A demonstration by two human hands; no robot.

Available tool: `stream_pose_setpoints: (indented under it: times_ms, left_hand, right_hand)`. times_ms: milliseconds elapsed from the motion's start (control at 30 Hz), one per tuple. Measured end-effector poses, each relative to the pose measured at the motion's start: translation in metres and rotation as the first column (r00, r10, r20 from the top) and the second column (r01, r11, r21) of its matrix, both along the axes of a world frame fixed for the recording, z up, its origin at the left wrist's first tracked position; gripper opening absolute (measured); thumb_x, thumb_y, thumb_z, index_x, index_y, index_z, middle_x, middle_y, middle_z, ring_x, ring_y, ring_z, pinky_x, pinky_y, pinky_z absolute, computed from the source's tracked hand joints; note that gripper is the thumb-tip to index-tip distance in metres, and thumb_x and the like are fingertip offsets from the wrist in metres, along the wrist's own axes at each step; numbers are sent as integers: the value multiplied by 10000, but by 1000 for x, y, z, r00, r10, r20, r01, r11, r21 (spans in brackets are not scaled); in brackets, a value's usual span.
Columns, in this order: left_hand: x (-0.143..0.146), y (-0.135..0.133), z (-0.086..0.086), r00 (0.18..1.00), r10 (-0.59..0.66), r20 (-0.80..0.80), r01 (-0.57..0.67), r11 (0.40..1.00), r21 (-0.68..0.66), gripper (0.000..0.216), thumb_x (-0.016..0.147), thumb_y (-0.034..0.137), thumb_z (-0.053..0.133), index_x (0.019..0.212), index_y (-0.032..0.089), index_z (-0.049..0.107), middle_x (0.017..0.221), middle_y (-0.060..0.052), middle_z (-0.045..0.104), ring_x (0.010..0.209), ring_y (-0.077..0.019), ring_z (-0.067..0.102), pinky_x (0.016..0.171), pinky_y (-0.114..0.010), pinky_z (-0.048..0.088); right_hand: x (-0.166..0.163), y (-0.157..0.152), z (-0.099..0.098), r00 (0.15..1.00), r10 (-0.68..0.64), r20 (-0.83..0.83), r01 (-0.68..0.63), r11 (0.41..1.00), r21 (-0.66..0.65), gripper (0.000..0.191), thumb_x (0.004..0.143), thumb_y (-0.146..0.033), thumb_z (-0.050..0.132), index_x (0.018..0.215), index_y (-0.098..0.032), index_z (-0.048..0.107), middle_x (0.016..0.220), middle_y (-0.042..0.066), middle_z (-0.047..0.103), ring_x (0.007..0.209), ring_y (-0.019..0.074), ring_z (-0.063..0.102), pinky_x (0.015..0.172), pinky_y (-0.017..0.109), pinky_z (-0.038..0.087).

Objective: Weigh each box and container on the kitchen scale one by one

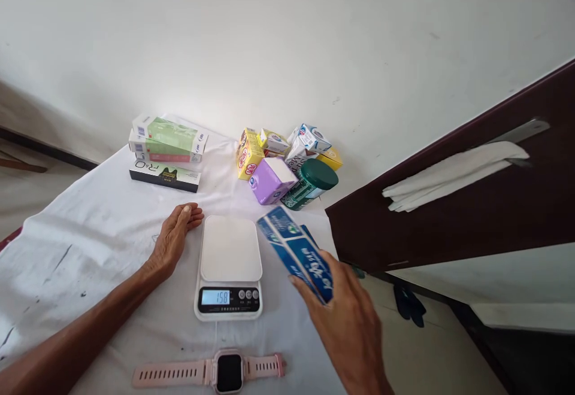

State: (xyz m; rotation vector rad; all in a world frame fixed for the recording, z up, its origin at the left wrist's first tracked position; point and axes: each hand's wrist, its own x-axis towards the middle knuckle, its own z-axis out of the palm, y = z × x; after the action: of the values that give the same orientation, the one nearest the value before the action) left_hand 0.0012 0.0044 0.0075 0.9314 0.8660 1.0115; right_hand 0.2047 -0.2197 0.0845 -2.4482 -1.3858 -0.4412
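Note:
A white digital kitchen scale [231, 248] stands on the cloth with a bare platform; its lit display reads 158. Just left of it, my left hand [173, 236] rests on its side on the cloth, empty, with its fingers loosely stretched out. My right hand [344, 317] grips a long blue box [296, 251] with white lettering, thumb on one side and fingers on the other. The box is tilted in the air right of the scale and clear of the platform. A pink smartwatch [229, 372] lies strap spread in front of the scale.
Behind stand a purple carton [272, 181], a dark green jar [309, 185], a yellow box [248, 154] and other small boxes. Stacked green-and-white boxes [168, 137] and a black-and-white box [165, 176] lie at back left. A white cloth [453, 173] hangs from a dark panel at right.

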Motion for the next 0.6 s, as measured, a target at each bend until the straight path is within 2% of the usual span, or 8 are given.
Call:
stream_pose_setpoints:
  times_ms: [100,200,367,600]
  left_hand:
    - [0,0,2,1000,6,-18,-6,1000,3,708,787,736,686,1140,123,650,1146,-151,699,1151,-300,660,1107,-507,481]
    - [0,0,2,1000,5,-19,-5,1000,4,694,792,727,684,1130,122,652,1130,-151,704,1144,-299,664,1108,-510,479]
    - [0,1,0,1000,6,-9,-6,1000,17,661,810,707,684,1129,128,656,1127,-145,706,1149,-295,663,1123,-518,466]
    - [0,1,-1,1000,-13,-6,13,1000,21,659,825,713,672,1133,130,653,1140,-146,698,1155,-296,657,1127,-522,460]
  right_hand:
    - [27,-21,7,971,-231,-61,227,972,-63,746,897,-705,540,1399,-153,572,1246,197,703,977,395,710,716,500,582]
    - [43,-30,5,929,-343,-142,332,939,-96,834,853,-764,513,1393,-133,586,1213,217,707,985,413,702,716,510,571]
    - [49,-28,-5,899,-355,-255,325,933,-155,811,837,-722,539,1384,-125,587,1218,211,704,1015,402,691,741,506,563]
    - [48,-19,2,876,-384,-291,324,917,-235,789,840,-707,532,1384,-136,574,1221,197,698,1028,396,686,755,503,560]
